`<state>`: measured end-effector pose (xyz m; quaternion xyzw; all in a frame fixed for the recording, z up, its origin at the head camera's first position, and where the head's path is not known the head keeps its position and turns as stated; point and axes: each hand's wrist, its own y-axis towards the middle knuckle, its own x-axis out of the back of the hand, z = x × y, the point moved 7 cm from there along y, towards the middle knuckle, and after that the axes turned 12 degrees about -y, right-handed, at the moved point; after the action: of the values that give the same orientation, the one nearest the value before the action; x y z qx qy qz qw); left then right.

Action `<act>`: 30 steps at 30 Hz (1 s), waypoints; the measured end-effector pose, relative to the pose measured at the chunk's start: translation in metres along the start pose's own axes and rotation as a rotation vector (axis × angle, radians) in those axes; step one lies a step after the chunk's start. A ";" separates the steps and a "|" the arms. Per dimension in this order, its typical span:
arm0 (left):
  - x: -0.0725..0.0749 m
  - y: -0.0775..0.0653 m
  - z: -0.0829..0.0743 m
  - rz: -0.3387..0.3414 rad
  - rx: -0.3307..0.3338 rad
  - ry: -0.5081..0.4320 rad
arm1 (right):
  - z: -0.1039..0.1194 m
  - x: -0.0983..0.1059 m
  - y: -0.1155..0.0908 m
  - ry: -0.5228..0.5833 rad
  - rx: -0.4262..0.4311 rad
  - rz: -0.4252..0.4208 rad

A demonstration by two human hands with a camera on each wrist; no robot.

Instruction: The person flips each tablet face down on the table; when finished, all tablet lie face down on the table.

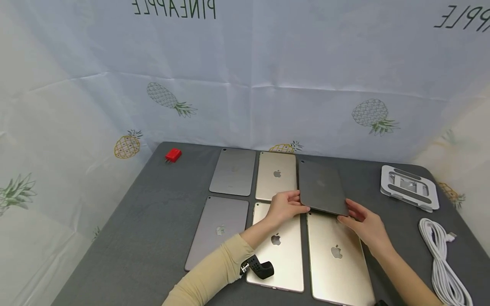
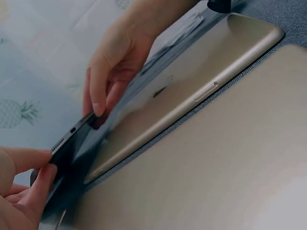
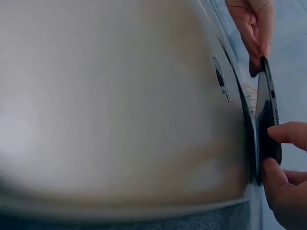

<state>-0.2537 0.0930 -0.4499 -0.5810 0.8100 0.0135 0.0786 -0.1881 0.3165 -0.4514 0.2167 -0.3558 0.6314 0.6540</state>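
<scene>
A dark grey tablet [image 1: 323, 187] is held back side up between both hands at the right end of the back row. My left hand [image 1: 284, 208] pinches its near left corner, and my right hand [image 1: 365, 225] pinches the near right corner. In the left wrist view its near edge [image 2: 73, 130], with port and speaker holes, is raised and the tablet tilts. Just below it lies a gold tablet [image 1: 340, 267], logo up. Another gold tablet [image 1: 283, 263] lies under my left forearm, and a third gold tablet [image 1: 276, 182] is behind my left hand.
Two grey tablets, one at the back [image 1: 233, 172] and one in front [image 1: 216, 231], form the left column. A red plug adapter [image 1: 173, 155] sits far left. On the right are a white folding stand [image 1: 409, 188] and a coiled white cable [image 1: 440, 259]. A pineapple-print curtain [image 1: 237, 114] hangs behind the table.
</scene>
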 end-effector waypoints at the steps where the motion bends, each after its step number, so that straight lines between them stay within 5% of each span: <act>1: -0.001 0.000 0.001 0.007 0.000 0.005 | -0.001 0.001 -0.001 -0.015 0.003 -0.003; 9: -0.003 0.001 0.007 0.042 -0.008 0.138 | -0.004 0.009 -0.005 -0.109 0.044 -0.056; 19: -0.006 0.006 0.001 0.072 -0.149 0.365 | -0.005 0.013 0.001 -0.188 0.105 -0.128; 26: -0.017 0.014 -0.006 0.069 -0.282 0.747 | -0.006 0.018 0.010 -0.258 0.158 -0.195; 30: -0.020 0.018 -0.005 0.048 -0.271 0.873 | -0.004 0.019 0.016 -0.281 0.195 -0.220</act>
<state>-0.2648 0.1169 -0.4437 -0.5186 0.7714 -0.1248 -0.3471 -0.2040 0.3339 -0.4425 0.4027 -0.3551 0.5512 0.6387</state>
